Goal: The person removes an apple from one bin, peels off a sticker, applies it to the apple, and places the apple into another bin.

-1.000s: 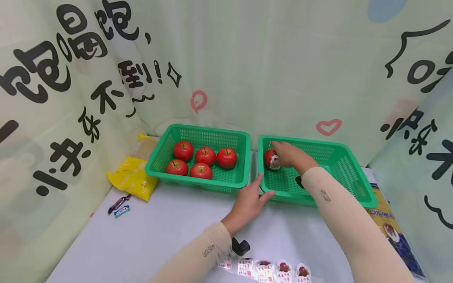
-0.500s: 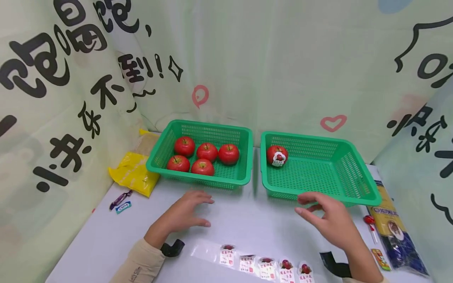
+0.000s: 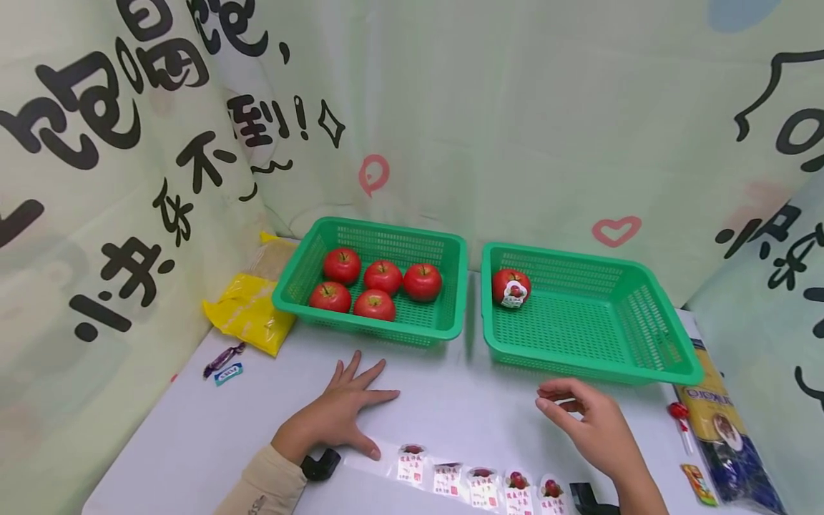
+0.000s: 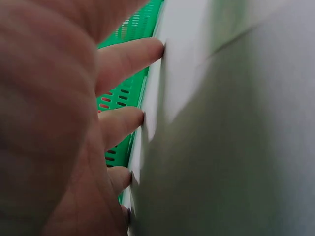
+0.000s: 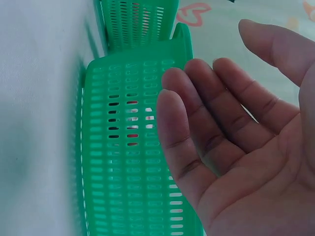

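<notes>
My left hand (image 3: 337,415) is spread on the white table, fingertips touching it in the left wrist view, thumb at the left end of a clear sticker strip (image 3: 421,488). Oval apple-print labels (image 3: 483,488) sit in a row on the strip. My right hand (image 3: 589,429) hovers right of the strip, fingers loosely bent and holding nothing. Ahead of it stands the right green basket (image 3: 579,365), with one red apple (image 3: 508,277) bearing a white label (image 3: 515,294) in its left corner. Several unlabelled red apples (image 3: 375,305) lie in the left green basket (image 3: 425,332).
Left of the baskets lies a yellow bag (image 3: 251,315), with two wrapped candies (image 3: 224,360) before it. A gold-and-blue package (image 3: 727,429), a red lollipop (image 3: 679,410) and a small yellow packet (image 3: 698,483) line the right side. A printed curtain (image 3: 476,129) hangs around the table.
Both hands have drawn back from the right basket, the right one letting go of the labelled apple. The left hand has come down onto the table with fingers spread, near the sticker strip.
</notes>
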`<state>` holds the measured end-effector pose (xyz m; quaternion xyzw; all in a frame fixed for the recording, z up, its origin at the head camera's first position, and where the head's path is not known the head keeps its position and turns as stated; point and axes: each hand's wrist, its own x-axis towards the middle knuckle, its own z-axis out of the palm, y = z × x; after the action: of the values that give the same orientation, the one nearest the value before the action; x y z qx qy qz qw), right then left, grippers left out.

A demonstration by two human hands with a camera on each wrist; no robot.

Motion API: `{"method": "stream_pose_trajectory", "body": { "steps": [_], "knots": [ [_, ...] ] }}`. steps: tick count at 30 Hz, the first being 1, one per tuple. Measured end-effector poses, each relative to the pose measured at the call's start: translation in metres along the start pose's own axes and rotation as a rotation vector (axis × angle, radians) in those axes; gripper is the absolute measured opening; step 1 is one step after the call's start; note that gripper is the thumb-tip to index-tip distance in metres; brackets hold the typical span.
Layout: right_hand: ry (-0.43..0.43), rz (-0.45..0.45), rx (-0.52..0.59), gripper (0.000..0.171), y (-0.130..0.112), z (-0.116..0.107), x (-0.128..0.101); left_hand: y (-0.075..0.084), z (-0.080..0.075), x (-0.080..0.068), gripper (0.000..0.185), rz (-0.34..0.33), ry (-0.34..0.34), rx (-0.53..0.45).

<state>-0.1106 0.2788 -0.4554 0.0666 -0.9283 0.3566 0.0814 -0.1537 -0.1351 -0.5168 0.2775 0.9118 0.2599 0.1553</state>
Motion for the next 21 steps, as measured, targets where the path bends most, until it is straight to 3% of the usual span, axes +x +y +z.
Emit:
{"method": "stream_pose_trajectory", "body": {
  "steps": [8,17,19,21],
  "knots": [
    [-0.029,0.061,-0.002,0.024,0.005,-0.001,-0.003,-0.003,0.000,-0.001,0.087,0.022,0.009,-0.038],
    [-0.052,0.100,-0.004,0.026,0.006,-0.002,-0.002,-0.008,0.000,0.003,0.084,0.044,0.069,-0.087],
    [-0.057,0.112,-0.001,0.026,0.005,-0.002,-0.001,-0.009,-0.006,0.002,0.075,0.042,0.121,-0.114],
    [-0.064,0.123,0.003,0.027,0.004,-0.002,-0.001,-0.009,-0.016,-0.001,0.060,0.004,0.233,-0.168]
  ]
}}
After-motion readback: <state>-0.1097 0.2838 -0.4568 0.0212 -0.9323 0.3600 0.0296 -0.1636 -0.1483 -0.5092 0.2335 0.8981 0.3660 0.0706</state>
